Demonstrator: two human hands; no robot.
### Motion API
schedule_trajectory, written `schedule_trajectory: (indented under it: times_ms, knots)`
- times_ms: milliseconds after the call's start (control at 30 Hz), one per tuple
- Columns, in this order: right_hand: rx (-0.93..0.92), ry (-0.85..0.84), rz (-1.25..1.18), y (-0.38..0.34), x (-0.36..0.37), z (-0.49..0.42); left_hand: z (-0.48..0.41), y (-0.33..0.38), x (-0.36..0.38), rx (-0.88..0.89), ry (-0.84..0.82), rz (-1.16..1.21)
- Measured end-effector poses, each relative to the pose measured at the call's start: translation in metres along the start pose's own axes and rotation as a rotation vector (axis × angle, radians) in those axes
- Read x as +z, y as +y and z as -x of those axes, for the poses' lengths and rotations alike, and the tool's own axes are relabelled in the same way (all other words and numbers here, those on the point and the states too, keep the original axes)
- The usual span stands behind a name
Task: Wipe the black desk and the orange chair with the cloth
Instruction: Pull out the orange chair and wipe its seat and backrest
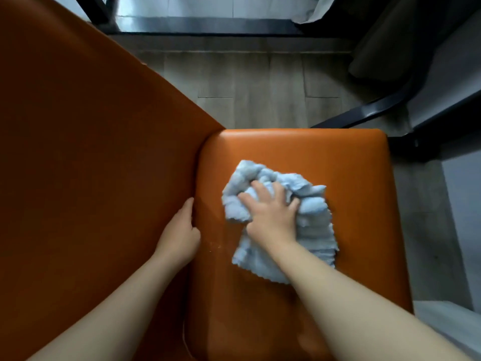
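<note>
Cloth: a light blue, crumpled cloth (279,220) lies on the seat of the orange chair (325,162), near the seat's middle, part bunched up and part spread flat toward the near edge.
Right hand: the right hand (270,214) presses down on the cloth, fingers spread and slightly bent into the folds; the palm covers the cloth's middle.
Left hand: the left hand (179,235) rests at the seam between seat and backrest, fingers curled round the backrest's edge, thumb lying along the seat side.
Chair: smooth orange upholstery; the backrest (91,152) fills the left of the view, the seat lies to its right. A few pale specks show on the seat just left of the cloth.
Floor: grey wood-look planks (260,82) lie beyond the seat.
Room: a dark frame (208,26) runs across the top; a black curved furniture leg (364,113) stands to the right of the seat, well apart from the cloth.
Containers: cannot tell of any.
</note>
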State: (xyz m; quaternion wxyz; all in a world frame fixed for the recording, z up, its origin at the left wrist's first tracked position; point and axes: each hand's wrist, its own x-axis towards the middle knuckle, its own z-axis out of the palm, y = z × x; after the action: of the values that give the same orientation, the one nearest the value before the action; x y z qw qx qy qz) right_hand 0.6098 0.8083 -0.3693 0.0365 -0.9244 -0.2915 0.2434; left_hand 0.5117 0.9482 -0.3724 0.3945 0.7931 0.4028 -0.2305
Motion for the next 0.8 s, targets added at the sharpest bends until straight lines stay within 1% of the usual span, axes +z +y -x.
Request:
schedule_trajectory:
  times_ms: [67, 100, 133, 167, 200, 267, 300, 333, 400, 433, 467, 500, 533, 633, 667, 733, 767, 800]
  knots:
    - [-0.225, -0.112, 0.035, -0.006, 0.010, 0.010, 0.001, -0.003, 0.000, -0.022, -0.007, 0.054]
    - [-0.284, -0.162, 0.057, 0.002, 0.011, 0.011, -0.001, -0.003, -0.001, -0.037, -0.009, 0.082]
    - [-0.277, -0.183, 0.076, 0.015, 0.011, 0.009, -0.002, -0.002, -0.002, -0.048, -0.010, 0.104]
    - [-0.188, -0.165, 0.076, 0.032, 0.009, 0.005, -0.002, -0.001, -0.002, -0.060, -0.016, 0.118]
    - [-0.016, -0.122, 0.061, 0.049, 0.005, 0.002, -0.002, -0.001, -0.002, -0.065, -0.026, 0.124]
    - [0.420, 0.064, -0.070, 0.085, -0.009, 0.000, -0.002, 0.000, -0.002, -0.054, -0.036, 0.116]
    - [0.606, 0.164, -0.171, 0.103, -0.016, 0.004, -0.001, 0.001, -0.003, -0.049, -0.035, 0.107]
    - [0.751, 0.250, -0.265, 0.117, -0.023, 0.010, 0.000, 0.002, -0.003, -0.043, -0.030, 0.094]
    - [0.981, 0.368, -0.373, 0.133, -0.028, 0.019, -0.001, 0.004, -0.003, -0.040, -0.011, 0.059]
    - [1.059, 0.396, -0.383, 0.129, -0.027, 0.020, -0.001, 0.004, -0.002, -0.039, -0.004, 0.041]
    - [1.083, 0.401, -0.378, 0.118, -0.024, 0.018, 0.000, 0.006, -0.002, -0.032, 0.001, 0.018]
    - [1.036, 0.369, -0.354, 0.100, -0.020, 0.014, 0.000, 0.006, -0.001, -0.024, -0.001, -0.002]
    - [0.926, 0.301, -0.315, 0.076, -0.014, 0.009, 0.000, 0.006, -0.001, -0.017, -0.009, -0.010]
    - [0.438, 0.055, -0.137, -0.005, 0.008, -0.003, -0.002, 0.002, 0.001, -0.034, -0.043, 0.039]
    - [0.284, 0.011, -0.088, -0.026, 0.014, -0.002, -0.001, 0.000, 0.002, -0.047, -0.049, 0.093]
    - [0.071, -0.035, -0.029, -0.040, 0.015, 0.000, 0.001, -0.004, 0.002, -0.098, -0.046, 0.244]
    - [0.004, -0.065, 0.002, -0.033, 0.014, 0.000, 0.002, -0.004, 0.002, -0.128, -0.043, 0.305]
    - [-0.024, -0.095, 0.040, -0.018, 0.012, 0.000, 0.004, -0.004, 0.001, -0.152, -0.043, 0.346]
